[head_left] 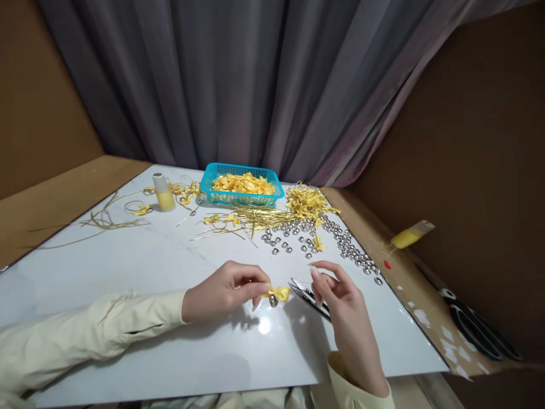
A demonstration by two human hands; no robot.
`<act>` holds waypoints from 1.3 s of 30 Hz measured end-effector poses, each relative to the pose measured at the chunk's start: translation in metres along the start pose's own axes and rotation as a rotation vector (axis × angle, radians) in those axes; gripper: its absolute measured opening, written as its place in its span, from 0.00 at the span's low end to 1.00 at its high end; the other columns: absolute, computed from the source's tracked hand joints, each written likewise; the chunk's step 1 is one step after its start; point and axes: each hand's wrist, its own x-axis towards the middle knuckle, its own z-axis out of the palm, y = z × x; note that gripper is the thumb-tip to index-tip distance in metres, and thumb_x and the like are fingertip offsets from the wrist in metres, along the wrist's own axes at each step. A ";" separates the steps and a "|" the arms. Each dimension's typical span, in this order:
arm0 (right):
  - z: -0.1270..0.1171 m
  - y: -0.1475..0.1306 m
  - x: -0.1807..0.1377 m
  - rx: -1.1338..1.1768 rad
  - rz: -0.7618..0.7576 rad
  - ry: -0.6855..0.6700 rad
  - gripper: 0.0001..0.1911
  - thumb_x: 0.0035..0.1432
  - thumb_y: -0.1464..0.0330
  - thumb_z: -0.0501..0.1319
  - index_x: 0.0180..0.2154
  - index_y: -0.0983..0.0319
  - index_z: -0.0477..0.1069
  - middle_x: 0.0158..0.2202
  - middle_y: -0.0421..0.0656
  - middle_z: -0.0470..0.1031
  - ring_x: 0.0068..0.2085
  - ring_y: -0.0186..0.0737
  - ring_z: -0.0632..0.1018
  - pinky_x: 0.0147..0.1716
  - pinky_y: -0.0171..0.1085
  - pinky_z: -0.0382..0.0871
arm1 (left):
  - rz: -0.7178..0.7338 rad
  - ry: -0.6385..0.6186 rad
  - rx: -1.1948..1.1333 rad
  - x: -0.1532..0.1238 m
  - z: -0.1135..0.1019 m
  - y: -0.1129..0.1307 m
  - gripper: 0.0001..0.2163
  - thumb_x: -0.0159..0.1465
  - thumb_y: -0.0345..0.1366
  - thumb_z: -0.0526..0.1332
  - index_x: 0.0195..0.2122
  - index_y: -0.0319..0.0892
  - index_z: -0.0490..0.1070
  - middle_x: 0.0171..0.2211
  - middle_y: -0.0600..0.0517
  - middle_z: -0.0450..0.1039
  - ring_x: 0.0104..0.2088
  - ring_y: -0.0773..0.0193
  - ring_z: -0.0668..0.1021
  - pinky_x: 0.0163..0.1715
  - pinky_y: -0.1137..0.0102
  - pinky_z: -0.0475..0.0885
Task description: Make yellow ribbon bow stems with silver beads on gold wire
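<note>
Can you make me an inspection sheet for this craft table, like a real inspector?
Surface: white tabletop, shiny.
Job's things: yellow bow with a silver bead against it; loose silver beads, gold strips and a blue basket of yellow pieces farther back.
Clutter: dark pointed tool beside the right hand; yellow-and-white bottle at far left; scissors at right, off the tabletop.
Hands: left hand pinches the bow; right hand is raised, and whether its fingertips hold anything is unclear.
Cables: nothing seen.
Surroundings: grey curtain behind, brown panels either side.
</note>
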 end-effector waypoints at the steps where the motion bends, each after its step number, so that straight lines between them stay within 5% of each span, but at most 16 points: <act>1: 0.003 -0.001 -0.004 -0.072 -0.037 -0.019 0.15 0.53 0.56 0.60 0.33 0.61 0.68 0.18 0.35 0.61 0.22 0.31 0.63 0.22 0.30 0.57 | -0.008 0.020 0.010 0.000 0.001 -0.001 0.09 0.62 0.35 0.56 0.28 0.37 0.70 0.21 0.55 0.67 0.23 0.71 0.67 0.26 0.75 0.62; 5: 0.021 -0.001 -0.021 -0.306 -0.231 -0.145 0.13 0.52 0.59 0.62 0.27 0.61 0.65 0.25 0.39 0.67 0.26 0.33 0.67 0.25 0.32 0.62 | -0.037 0.066 0.018 0.000 0.004 -0.006 0.10 0.63 0.37 0.55 0.30 0.37 0.70 0.22 0.55 0.67 0.24 0.70 0.68 0.26 0.75 0.62; 10: 0.037 0.007 -0.032 -0.479 -0.513 -0.031 0.17 0.51 0.64 0.64 0.24 0.60 0.57 0.21 0.36 0.60 0.23 0.31 0.63 0.22 0.31 0.59 | -0.025 0.079 -0.008 -0.001 0.006 -0.009 0.09 0.63 0.37 0.55 0.30 0.37 0.71 0.24 0.54 0.69 0.26 0.69 0.69 0.29 0.75 0.64; 16: 0.039 0.009 -0.031 -0.443 -0.590 -0.019 0.13 0.57 0.69 0.60 0.24 0.61 0.58 0.22 0.37 0.62 0.24 0.31 0.65 0.24 0.31 0.61 | -0.030 0.073 -0.052 -0.003 0.007 -0.011 0.10 0.62 0.37 0.56 0.31 0.37 0.71 0.25 0.53 0.70 0.27 0.69 0.71 0.30 0.75 0.66; 20: 0.041 0.006 -0.031 -0.357 -0.491 -0.064 0.11 0.59 0.69 0.56 0.24 0.62 0.63 0.22 0.38 0.65 0.24 0.31 0.67 0.25 0.30 0.62 | -0.026 0.107 -0.049 -0.003 0.007 -0.011 0.10 0.62 0.37 0.56 0.30 0.37 0.71 0.24 0.54 0.69 0.26 0.69 0.71 0.28 0.75 0.66; 29: 0.038 0.004 -0.026 0.068 0.066 -0.288 0.15 0.55 0.59 0.60 0.24 0.63 0.69 0.20 0.38 0.68 0.22 0.31 0.70 0.27 0.31 0.65 | 0.020 0.142 0.036 -0.005 0.007 -0.016 0.10 0.63 0.38 0.56 0.31 0.38 0.72 0.24 0.53 0.71 0.26 0.69 0.71 0.28 0.75 0.65; 39: 0.038 0.008 -0.022 0.121 0.079 -0.288 0.14 0.54 0.60 0.60 0.24 0.64 0.69 0.20 0.38 0.68 0.22 0.32 0.70 0.26 0.33 0.66 | 0.003 0.133 0.053 -0.005 0.008 -0.018 0.11 0.64 0.38 0.55 0.32 0.37 0.71 0.25 0.53 0.70 0.27 0.69 0.70 0.29 0.74 0.65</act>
